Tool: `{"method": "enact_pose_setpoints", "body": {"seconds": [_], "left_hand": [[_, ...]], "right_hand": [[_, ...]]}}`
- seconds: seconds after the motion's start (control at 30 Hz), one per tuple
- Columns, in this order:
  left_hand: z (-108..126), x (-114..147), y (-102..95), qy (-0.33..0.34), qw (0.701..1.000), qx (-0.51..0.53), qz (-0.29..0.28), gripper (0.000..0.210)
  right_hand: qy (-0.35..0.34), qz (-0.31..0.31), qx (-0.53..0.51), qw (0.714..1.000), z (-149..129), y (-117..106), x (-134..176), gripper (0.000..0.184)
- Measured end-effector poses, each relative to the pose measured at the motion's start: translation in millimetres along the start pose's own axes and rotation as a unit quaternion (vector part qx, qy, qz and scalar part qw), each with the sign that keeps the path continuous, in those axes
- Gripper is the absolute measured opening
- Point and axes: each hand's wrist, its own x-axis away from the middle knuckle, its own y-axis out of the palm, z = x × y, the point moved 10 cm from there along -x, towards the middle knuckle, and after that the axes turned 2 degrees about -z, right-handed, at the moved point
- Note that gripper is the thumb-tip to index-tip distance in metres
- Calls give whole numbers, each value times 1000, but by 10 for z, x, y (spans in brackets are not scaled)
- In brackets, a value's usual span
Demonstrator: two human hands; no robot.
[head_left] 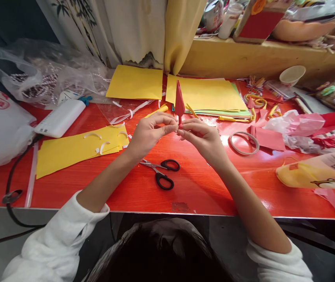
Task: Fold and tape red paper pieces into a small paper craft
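Upright between my two hands stands a folded red paper piece (179,102), pointed at the top and narrow at the bottom. My left hand (152,131) pinches its lower end between thumb and forefinger. From the other side my right hand (204,139) grips the same lower end, its fingertips nearly meeting the left ones. The fingers hide part of the base. Below the hands, black-handled scissors (164,172) lie on the red table (202,192) with their blades partly apart.
Yellow sheets (134,82) and a paper stack (208,94) lie at the back. Cut yellow paper (67,152) with white strips is at left, near a white power bank-like box (61,117). A tape roll (243,143) and crumpled pink paper (299,125) are at right.
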Motion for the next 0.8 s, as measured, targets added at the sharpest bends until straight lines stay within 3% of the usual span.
{"method": "enact_pose_setpoints", "body": {"seconds": [0.37,0.8], "left_hand": [[-142,26,-7,-86,994,54,27,17],[-111,39,17,-76,997,25,18,17]], "right_hand": [[-23,-6,114,993,-40,40,6,10],[-32,-22,135,990,-68,64,0,10]]}}
